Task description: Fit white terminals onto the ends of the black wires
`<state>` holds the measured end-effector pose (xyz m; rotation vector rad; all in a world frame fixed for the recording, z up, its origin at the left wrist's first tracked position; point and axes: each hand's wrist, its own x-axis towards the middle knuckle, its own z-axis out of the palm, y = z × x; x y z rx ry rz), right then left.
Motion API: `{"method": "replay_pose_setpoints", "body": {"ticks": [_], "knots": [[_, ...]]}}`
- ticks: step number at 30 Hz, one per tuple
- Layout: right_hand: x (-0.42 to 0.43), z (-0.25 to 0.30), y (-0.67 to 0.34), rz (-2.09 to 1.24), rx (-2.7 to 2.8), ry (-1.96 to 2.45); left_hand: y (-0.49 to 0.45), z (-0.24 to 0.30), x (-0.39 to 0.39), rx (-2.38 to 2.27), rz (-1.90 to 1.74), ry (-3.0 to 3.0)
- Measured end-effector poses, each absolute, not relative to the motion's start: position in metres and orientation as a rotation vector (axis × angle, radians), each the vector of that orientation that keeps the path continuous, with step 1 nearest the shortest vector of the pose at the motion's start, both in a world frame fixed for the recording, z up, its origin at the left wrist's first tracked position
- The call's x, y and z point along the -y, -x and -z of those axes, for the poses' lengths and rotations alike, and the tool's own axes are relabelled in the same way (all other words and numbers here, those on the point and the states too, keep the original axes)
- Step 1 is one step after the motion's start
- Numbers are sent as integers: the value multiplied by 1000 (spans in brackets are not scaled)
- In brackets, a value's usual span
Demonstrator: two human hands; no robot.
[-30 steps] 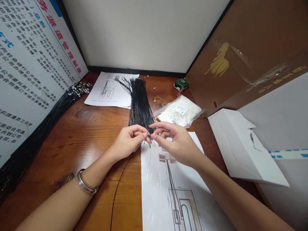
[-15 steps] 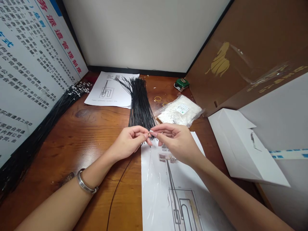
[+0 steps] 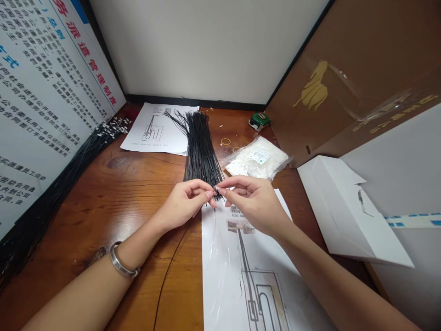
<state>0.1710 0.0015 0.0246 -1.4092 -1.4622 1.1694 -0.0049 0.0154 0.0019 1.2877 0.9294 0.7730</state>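
My left hand (image 3: 190, 198) is closed in a pinch on a black wire (image 3: 168, 271), whose loose length trails down the table toward me. Fingertip to fingertip with it, my right hand (image 3: 251, 197) pinches a small white connector (image 3: 216, 187), mostly covered by the fingers. Both hands hover over the near end of a thick bundle of black wires (image 3: 201, 147) lying on the table. Whether the wire's tip is inside the connector, I cannot tell.
A printed drawing (image 3: 223, 285) lies under my right hand, with other sheets (image 3: 138, 138) farther back. Around these are a clear bag of white connectors (image 3: 250, 161), a green tape measure (image 3: 259, 121), rubber bands (image 3: 225, 142), a white box (image 3: 347, 211) and wires with white ends (image 3: 79, 161).
Both hands stay in nearly the same place. My right fingertips have shifted slightly, and less of the white connector shows between them.
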Motion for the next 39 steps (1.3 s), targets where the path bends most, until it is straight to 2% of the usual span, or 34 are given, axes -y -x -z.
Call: {"method": "replay_pose_setpoints", "body": {"ticks": [6, 14, 39], "knots": [[-1, -25, -170, -1170, 1442, 1419, 5, -4, -15, -907, -773, -1291], [-1, -26, -173, -1077, 1456, 1450, 5, 0, -20, -918, -952, -1116], [1, -23, -167, -1137, 1487, 1363, 3, -3, -16, -915, -860, -1270]]}}
